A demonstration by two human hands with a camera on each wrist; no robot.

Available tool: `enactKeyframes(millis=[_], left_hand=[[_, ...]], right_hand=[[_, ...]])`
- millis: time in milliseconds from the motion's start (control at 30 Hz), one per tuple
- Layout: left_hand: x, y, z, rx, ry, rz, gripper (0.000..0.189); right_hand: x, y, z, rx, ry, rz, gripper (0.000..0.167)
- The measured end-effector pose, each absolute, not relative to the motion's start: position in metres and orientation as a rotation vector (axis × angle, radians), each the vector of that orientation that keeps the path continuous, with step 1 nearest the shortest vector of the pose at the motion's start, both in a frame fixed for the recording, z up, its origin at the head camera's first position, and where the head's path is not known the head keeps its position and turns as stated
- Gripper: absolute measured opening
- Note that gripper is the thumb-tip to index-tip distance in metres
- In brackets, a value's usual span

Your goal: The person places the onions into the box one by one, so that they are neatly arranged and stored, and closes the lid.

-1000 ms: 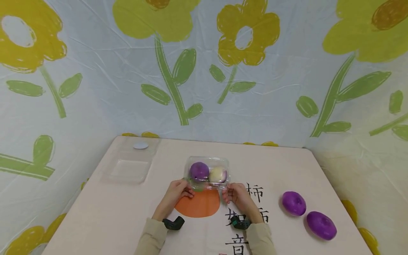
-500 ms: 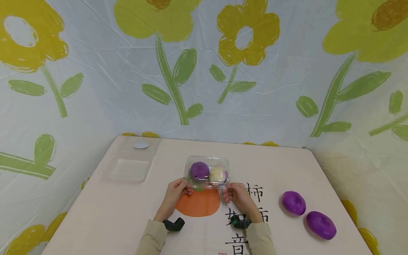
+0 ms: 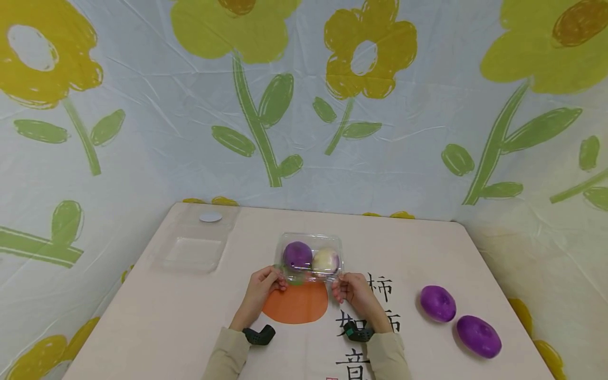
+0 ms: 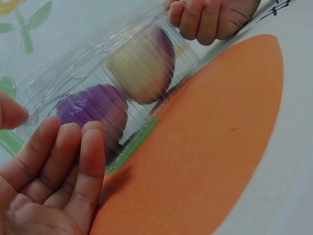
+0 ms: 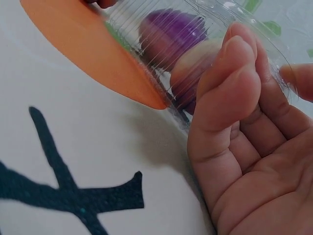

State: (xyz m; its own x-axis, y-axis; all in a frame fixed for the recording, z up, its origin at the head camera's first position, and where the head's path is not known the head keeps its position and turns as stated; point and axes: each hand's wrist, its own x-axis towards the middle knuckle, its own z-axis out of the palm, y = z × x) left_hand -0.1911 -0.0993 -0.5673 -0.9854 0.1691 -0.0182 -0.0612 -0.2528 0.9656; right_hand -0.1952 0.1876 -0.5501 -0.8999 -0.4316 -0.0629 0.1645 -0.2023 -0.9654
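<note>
A clear plastic clamshell box (image 3: 311,236) sits at the middle of the table with its lid down. Inside are a glossy purple round piece (image 3: 297,256) and, to its right, a cream one with purple at its side (image 3: 325,260). My left hand (image 3: 260,287) pinches the box's near left corner, thumb and fingertips at the rim in the left wrist view. At the near right corner my right hand (image 3: 355,292) grips the rim likewise, its thumb (image 5: 297,79) on the edge in the right wrist view.
Another clear clamshell box (image 3: 192,256) lies unfolded at the back left, a white oval sticker (image 3: 210,217) on its lid. Two purple round pieces (image 3: 438,303) rest on the right. An orange print (image 3: 296,306) and black characters (image 3: 353,364) mark the cloth. Flowered curtains surround the table.
Almost nothing differs. My left hand has shifted very slightly at the corner of the box; the right hand and the box stay in place.
</note>
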Motion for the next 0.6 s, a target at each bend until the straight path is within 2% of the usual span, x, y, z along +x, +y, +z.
enactKeyframes(millis=[600], left_hand=[[-0.1911, -0.0985, -0.5692, 0.164, 1.847, 2.419, 0.030]], right_hand=[[-0.1959, 0.1902, -0.5495, -0.311, 1.719, -2.127, 0.037]])
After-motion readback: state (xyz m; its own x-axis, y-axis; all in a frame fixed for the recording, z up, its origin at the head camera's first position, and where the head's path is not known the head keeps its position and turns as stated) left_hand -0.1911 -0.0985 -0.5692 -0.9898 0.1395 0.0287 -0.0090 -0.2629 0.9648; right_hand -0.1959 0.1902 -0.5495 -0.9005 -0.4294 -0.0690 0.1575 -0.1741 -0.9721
